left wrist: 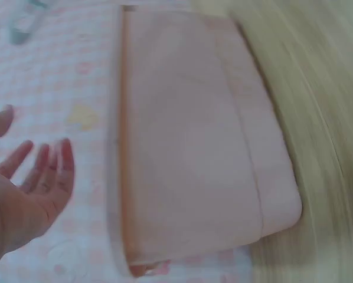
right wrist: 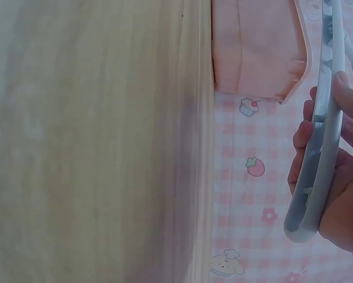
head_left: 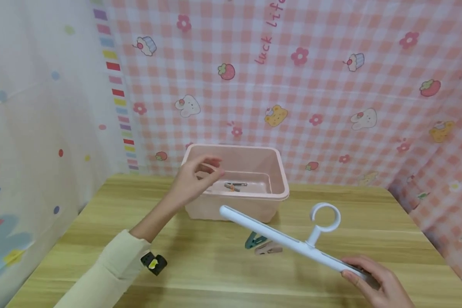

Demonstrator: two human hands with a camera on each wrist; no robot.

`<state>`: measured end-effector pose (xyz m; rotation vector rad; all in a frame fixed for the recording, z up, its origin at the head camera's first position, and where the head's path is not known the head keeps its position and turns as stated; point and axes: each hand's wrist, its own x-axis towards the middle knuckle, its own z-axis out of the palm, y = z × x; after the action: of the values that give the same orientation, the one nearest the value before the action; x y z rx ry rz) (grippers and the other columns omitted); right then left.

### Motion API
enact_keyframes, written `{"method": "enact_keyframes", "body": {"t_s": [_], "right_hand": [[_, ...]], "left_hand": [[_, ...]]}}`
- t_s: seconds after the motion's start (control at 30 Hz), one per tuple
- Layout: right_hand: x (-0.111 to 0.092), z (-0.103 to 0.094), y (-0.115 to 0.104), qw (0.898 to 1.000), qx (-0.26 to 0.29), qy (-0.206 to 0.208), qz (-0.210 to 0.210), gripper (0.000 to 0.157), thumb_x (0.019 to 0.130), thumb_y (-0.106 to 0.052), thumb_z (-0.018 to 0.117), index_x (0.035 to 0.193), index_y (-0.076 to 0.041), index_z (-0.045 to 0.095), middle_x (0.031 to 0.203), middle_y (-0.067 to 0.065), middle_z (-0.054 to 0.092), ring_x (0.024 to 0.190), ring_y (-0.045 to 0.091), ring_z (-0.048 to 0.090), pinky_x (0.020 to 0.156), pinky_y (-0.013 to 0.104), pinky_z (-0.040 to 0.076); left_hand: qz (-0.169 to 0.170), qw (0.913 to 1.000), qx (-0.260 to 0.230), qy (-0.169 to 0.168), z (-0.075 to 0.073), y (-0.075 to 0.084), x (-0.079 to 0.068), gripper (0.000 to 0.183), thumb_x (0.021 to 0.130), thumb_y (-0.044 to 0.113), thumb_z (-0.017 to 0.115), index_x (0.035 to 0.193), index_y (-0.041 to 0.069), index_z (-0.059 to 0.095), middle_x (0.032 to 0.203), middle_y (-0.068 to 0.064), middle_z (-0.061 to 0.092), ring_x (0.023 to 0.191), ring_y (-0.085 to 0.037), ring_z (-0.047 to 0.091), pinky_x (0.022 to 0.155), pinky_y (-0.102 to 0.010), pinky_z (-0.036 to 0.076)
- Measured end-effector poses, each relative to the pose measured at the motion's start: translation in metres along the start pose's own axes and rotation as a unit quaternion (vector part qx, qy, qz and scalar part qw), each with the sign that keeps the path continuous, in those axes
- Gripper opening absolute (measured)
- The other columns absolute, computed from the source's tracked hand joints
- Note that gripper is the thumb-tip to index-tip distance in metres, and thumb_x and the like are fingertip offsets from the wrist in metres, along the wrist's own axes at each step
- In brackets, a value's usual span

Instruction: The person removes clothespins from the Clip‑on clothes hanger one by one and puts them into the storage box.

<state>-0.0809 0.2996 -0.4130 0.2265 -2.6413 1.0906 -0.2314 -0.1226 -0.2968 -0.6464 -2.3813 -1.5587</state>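
My left hand point(head_left: 190, 179) is above the left part of a pink plastic bin point(head_left: 215, 208), its fingers loosely bent with nothing between them. The left wrist view shows this hand point(left wrist: 32, 197) apart from the bin wall. With my right hand point(head_left: 383, 283) I grip one end of a white clothes hanger point(head_left: 304, 247); its ring-shaped hook points up, and its far end tilts toward the bin. Just below the hanger's bar are a teal clothespin point(head_left: 255, 241) and a beige clothespin point(head_left: 269, 248); whether they hang or lie there I cannot tell. Small clothespins point(head_left: 235, 187) lie inside the bin.
The bin stands toward the back of a wood-grain table point(head_left: 192, 273). Behind it hangs a pink checked cloth point(head_left: 246, 94), and a pale printed cloth point(head_left: 42, 128) covers the left side. A small black object with a yellow mark point(head_left: 154, 263) is by my left cuff.
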Motion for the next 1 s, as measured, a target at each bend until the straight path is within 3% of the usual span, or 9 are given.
{"method": "enact_keyframes", "body": {"t_s": [0.13,0.23,0.33,0.47,0.6,0.73,0.87,1.0], "right_hand": [[0.001,-0.002,-0.001,1.0,0.003,0.006,-0.023,0.023,0.09,-0.005,0.073,0.112,-0.008,0.072,0.097,-0.025,0.066,0.079,-0.003,0.06,0.064,0.019,0.049],[0.003,-0.005,-0.001,1.0,-0.002,-0.001,-0.01,0.023,0.091,-0.007,0.072,0.114,-0.009,0.072,0.1,-0.027,0.065,0.082,-0.004,0.06,0.065,0.02,0.05],[0.005,-0.008,-0.003,1.0,-0.008,-0.012,0.012,0.024,0.094,-0.013,0.071,0.117,-0.011,0.072,0.103,-0.028,0.065,0.085,-0.006,0.059,0.067,0.02,0.05],[0.007,-0.007,-0.007,1.0,-0.001,-0.013,0.007,0.025,0.093,-0.011,0.07,0.119,-0.01,0.071,0.105,-0.028,0.066,0.088,-0.006,0.059,0.069,0.019,0.049],[0.007,-0.004,-0.012,1.0,0.014,-0.009,-0.007,0.025,0.093,-0.007,0.07,0.118,-0.009,0.071,0.104,-0.025,0.067,0.087,-0.004,0.06,0.069,0.019,0.049],[0.007,-0.001,-0.017,1.0,0.013,-0.011,-0.002,0.024,0.094,-0.01,0.07,0.117,-0.011,0.071,0.104,-0.024,0.068,0.087,-0.004,0.06,0.07,0.019,0.049],[0.008,0.004,-0.023,1.0,0.009,-0.01,-0.008,0.023,0.094,-0.01,0.07,0.116,-0.012,0.071,0.102,-0.022,0.069,0.085,-0.003,0.06,0.069,0.02,0.048],[0.01,0.01,-0.031,1.0,0.011,-0.007,-0.02,0.021,0.093,-0.011,0.071,0.114,-0.014,0.072,0.1,-0.021,0.069,0.083,-0.003,0.06,0.068,0.019,0.048]], "left_hand": [[-0.006,0.993,-0.109,0.046,-0.009,0.01,-0.029,0.033,0.1,0.017,0.062,0.13,0.004,0.058,0.12,-0.014,0.064,0.1,-0.019,0.067,0.073,-0.028,0.06],[-0.022,0.9831,-0.169,0.066,-0.009,0.011,-0.05,0.034,0.104,0.017,0.055,0.134,0.001,0.051,0.118,-0.007,0.061,0.098,-0.013,0.066,0.072,-0.027,0.059],[-0.027,0.9787,-0.193,0.066,-0.004,0.009,-0.064,0.033,0.106,0.015,0.051,0.133,-0.002,0.046,0.117,-0.005,0.058,0.098,-0.01,0.064,0.073,-0.026,0.058],[-0.015,0.9782,-0.202,0.047,0.007,0.002,-0.075,0.031,0.106,0.015,0.051,0.13,-0.003,0.044,0.114,-0.005,0.059,0.097,-0.01,0.064,0.074,-0.026,0.057],[-0.004,0.9787,-0.204,0.025,0.023,-0.006,-0.083,0.031,0.105,0.017,0.053,0.127,-0.003,0.044,0.111,-0.005,0.059,0.096,-0.009,0.063,0.074,-0.024,0.055],[-0.013,0.9897,-0.139,-0.031,0.04,-0.007,-0.09,0.034,0.1,0.025,0.062,0.126,0.005,0.054,0.116,-0.011,0.063,0.102,-0.011,0.062,0.081,-0.026,0.052],[-0.027,0.9912,-0.074,-0.106,0.056,-0.002,-0.094,0.04,0.094,0.03,0.071,0.13,0.015,0.06,0.127,-0.007,0.066,0.111,-0.018,0.062,0.086,-0.028,0.052],[-0.031,0.9902,-0.057,-0.124,0.065,0.0,-0.096,0.04,0.093,0.028,0.073,0.128,0.011,0.064,0.121,-0.005,0.071,0.106,-0.018,0.064,0.084,-0.025,0.054]]}}
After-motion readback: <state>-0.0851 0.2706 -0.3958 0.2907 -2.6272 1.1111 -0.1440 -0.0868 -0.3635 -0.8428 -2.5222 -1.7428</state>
